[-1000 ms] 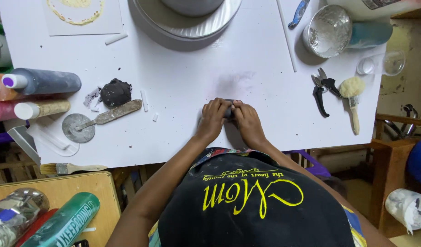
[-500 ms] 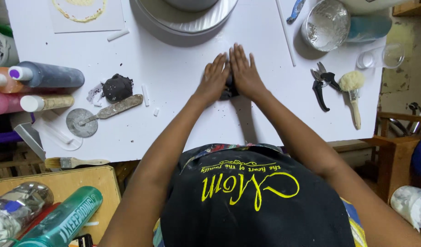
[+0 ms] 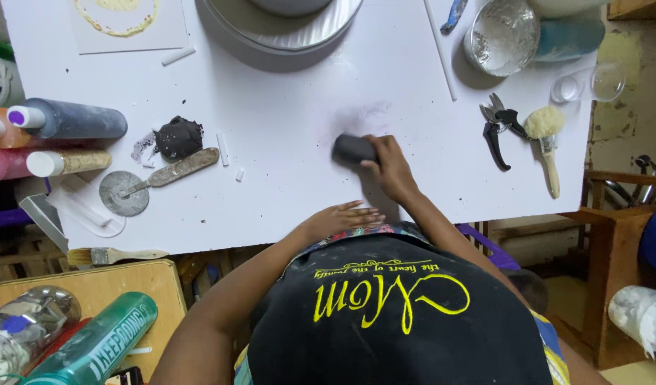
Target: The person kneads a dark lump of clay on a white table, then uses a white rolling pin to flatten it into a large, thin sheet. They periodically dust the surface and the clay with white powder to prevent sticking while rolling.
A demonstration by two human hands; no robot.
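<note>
My right hand [image 3: 390, 165] grips a dark grey lump of clay [image 3: 353, 147] and presses it on the white table [image 3: 285, 128], just below a faint grey smudge. My left hand [image 3: 340, 218] rests flat and open near the table's front edge, close to my body, holding nothing. A second lump of dark clay [image 3: 178, 137] lies to the left, apart from both hands.
A round cutter wheel with a worn handle [image 3: 150, 182] lies by the second lump. Paint bottles [image 3: 64, 121] line the left edge. A metal round pan [image 3: 285, 28] sits at the back. Pliers [image 3: 497, 128], a brush [image 3: 545, 139] and a foil-lined bowl [image 3: 500, 36] are on the right.
Both hands had been pressing the clay together further out on the table. Now my left hand has drawn back to the front edge and my right hand alone holds the lump.
</note>
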